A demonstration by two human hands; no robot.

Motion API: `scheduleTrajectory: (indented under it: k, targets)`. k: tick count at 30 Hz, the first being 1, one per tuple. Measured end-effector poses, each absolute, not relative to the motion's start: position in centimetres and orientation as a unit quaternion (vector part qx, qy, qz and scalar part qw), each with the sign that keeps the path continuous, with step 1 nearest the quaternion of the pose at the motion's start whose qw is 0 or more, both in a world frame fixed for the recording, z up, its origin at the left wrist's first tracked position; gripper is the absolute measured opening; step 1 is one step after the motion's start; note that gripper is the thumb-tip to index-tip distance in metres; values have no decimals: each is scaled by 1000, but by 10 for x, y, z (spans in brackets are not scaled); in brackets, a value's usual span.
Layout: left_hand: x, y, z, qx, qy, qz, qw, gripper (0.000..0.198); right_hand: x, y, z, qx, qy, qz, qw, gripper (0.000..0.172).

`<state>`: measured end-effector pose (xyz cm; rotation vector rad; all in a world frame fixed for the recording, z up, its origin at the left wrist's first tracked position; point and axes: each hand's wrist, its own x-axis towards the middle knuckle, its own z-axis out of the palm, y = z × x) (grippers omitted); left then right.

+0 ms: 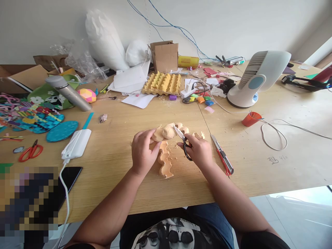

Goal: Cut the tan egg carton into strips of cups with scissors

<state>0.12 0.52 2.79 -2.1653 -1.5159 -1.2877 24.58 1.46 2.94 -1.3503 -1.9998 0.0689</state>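
Note:
My left hand (pixel 144 149) grips the left end of a tan egg-carton strip (pixel 169 131) with bumpy cups. In my right hand (pixel 199 149) is a pair of black-handled scissors (pixel 185 148), fingers wrapped round the handles. The scissor blades point up and left, against the strip's cups. Below the strip, a second cut egg-carton strip (pixel 165 162) lies on the table between my forearms, its wavy edge facing right. Small torn carton scraps (pixel 199 135) are scattered by my right hand. Part of the left thumb overlaps the second strip's upper end.
Right of my right hand lies a red utility knife (pixel 222 155). A yellow egg tray (pixel 163 84) sits farther back, with a white fan (pixel 256 79) and an orange cup (pixel 251 119) to the right. At left are a white power bank (pixel 76 143) and red-handled scissors (pixel 30 151).

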Motion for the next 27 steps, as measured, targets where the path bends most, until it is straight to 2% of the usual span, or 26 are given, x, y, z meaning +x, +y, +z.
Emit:
scheduleTrajectory:
  k: [3, 7, 11, 15, 19, 22, 27]
  targets:
    - [0, 6, 28, -728, -515, -440, 108, 45, 247, 17, 30, -555, -749, 71, 355, 38]
    - [-2, 7, 27, -725, -519, -439, 112, 46, 246, 19, 32, -580, -706, 212, 348, 35]
    - [-3, 8, 27, -730, -516, -434, 113, 49, 243, 20, 35, -513, -696, 353, 358, 38]
    - [-5, 8, 29, -741, -500, -437, 106, 55, 244, 17, 39, -407, -665, 534, 328, 46]
    - [-7, 10, 29, -746, -501, -429, 90, 61, 247, 15, 41, -310, -659, 614, 305, 52]
    - [-8, 12, 28, -756, -495, -421, 74, 64, 247, 16, 36, -288, -637, 630, 338, 49]
    - [-3, 9, 25, -784, -483, -382, 76, 60, 241, 22, 23, -293, -541, 637, 464, 46]
